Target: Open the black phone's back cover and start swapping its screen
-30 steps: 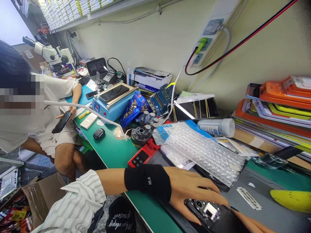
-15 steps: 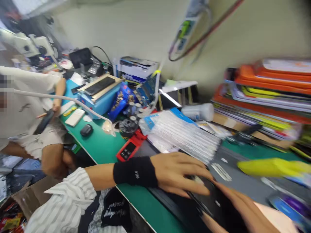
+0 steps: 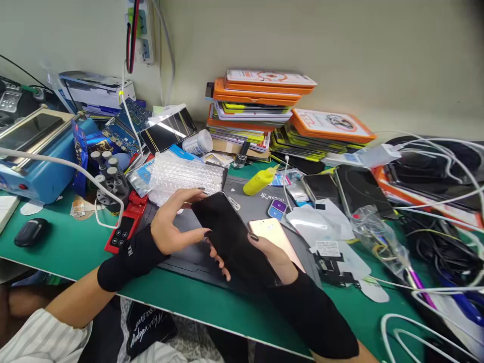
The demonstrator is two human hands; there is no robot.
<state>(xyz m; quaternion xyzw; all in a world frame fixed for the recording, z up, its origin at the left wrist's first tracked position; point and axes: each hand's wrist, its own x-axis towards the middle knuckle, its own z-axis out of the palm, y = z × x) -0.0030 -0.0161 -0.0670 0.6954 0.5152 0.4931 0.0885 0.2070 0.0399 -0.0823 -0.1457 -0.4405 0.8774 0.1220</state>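
A black smartphone (image 3: 234,232) is held tilted over the grey work mat, its dark screen facing up. My right hand (image 3: 274,252) grips it from below: the thumb lies on the right edge and the fingertips show past the left edge. My left hand (image 3: 176,222) is curved around the upper left corner, thumb at the left edge and fingers by the top edge. Both wrists wear black bands. Behind my right thumb, a pale gold phone (image 3: 270,234) lies on the mat, partly hidden.
Bubble wrap (image 3: 185,176), a yellow bottle (image 3: 260,181) and a red device (image 3: 126,224) surround the mat (image 3: 242,189). Boxed packs (image 3: 260,111) are stacked against the wall. A blue machine (image 3: 49,171) stands left. White cables (image 3: 446,212) and several phones crowd the right.
The view has swung right, bringing the right side of the bench into sight; the seated co-worker has largely left the picture. The phone is now raised in my hands with its screen plainly visible.
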